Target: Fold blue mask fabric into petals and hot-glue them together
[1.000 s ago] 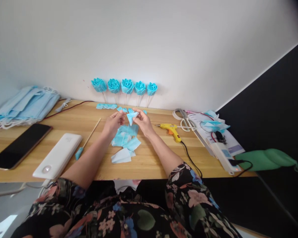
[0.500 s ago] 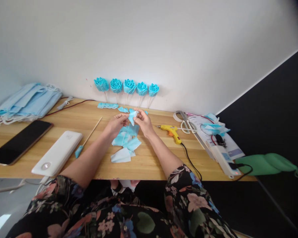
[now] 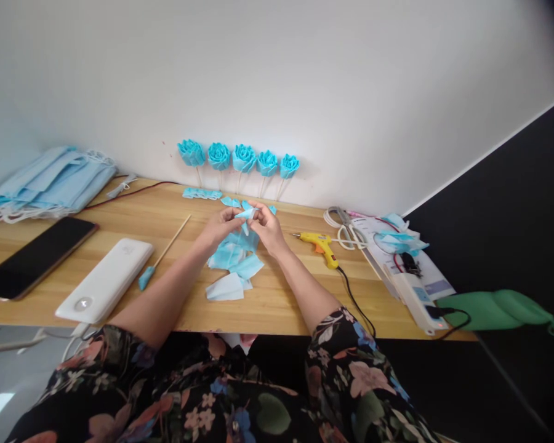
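Note:
Between my two hands, above the table, is a small blue-and-white fabric piece, partly folded. My left hand pinches its left side and my right hand grips its right side; the fingertips partly hide it. Just below lie several loose cut fabric pieces, blue and white, overlapping on the wood. Folded blue petals sit in a row behind my left hand. A thin stick with a blue fabric tip rests left of my forearm. Several blue fabric roses on sticks lean against the wall.
On the wooden table, a yellow glue gun and scissors lie to the right, near a power strip and a green pouch. At left are a phone, a white power bank and stacked face masks.
My hands have brought the fabric piece's edges closer together, and it looks more folded. My left hand has tilted slightly inward. The view has shifted a little.

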The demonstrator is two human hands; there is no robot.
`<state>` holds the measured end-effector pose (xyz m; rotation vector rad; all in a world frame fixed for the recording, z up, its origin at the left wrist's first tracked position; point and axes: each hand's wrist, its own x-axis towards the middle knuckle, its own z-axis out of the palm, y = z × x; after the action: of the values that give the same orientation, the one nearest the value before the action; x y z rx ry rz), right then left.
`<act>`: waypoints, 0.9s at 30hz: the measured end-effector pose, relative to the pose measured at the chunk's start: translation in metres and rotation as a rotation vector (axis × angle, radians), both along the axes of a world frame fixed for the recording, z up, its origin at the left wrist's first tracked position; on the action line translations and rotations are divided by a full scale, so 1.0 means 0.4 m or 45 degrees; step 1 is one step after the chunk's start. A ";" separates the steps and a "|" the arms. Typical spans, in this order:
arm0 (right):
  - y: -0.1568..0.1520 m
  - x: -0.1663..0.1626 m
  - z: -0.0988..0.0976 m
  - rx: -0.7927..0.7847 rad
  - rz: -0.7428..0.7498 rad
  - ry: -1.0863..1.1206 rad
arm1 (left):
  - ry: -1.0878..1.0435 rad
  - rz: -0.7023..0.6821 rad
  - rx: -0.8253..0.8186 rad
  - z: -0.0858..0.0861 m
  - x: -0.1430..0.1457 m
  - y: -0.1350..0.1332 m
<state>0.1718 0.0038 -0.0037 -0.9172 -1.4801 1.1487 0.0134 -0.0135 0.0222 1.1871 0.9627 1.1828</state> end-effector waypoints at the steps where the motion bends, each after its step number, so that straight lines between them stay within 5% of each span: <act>1: 0.001 0.001 -0.003 0.013 -0.001 -0.015 | 0.012 0.013 -0.009 0.005 0.000 -0.002; 8: 0.021 0.001 -0.012 0.038 -0.014 -0.069 | 0.119 0.083 -0.012 -0.003 -0.008 0.009; 12: 0.055 0.054 0.041 0.146 -0.135 -0.210 | -0.010 0.184 -0.013 -0.039 -0.019 0.040; 16: 0.033 0.188 0.147 0.247 -0.264 -0.851 | -0.128 0.239 -0.023 -0.047 -0.021 0.053; 20: -0.064 0.337 0.215 0.081 -0.581 -1.644 | -0.200 0.297 0.035 -0.030 -0.015 0.041; 23: -0.140 0.415 0.208 -0.206 -0.643 -2.024 | -0.276 0.334 0.112 -0.010 -0.009 0.025; 27: -0.202 0.464 0.150 -0.387 -0.334 -2.036 | -0.400 0.315 0.059 0.027 0.006 0.001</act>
<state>0.3574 -0.0768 0.0562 -2.4571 -2.2216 0.2559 0.0157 -0.0132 0.0329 0.8993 0.8612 1.5442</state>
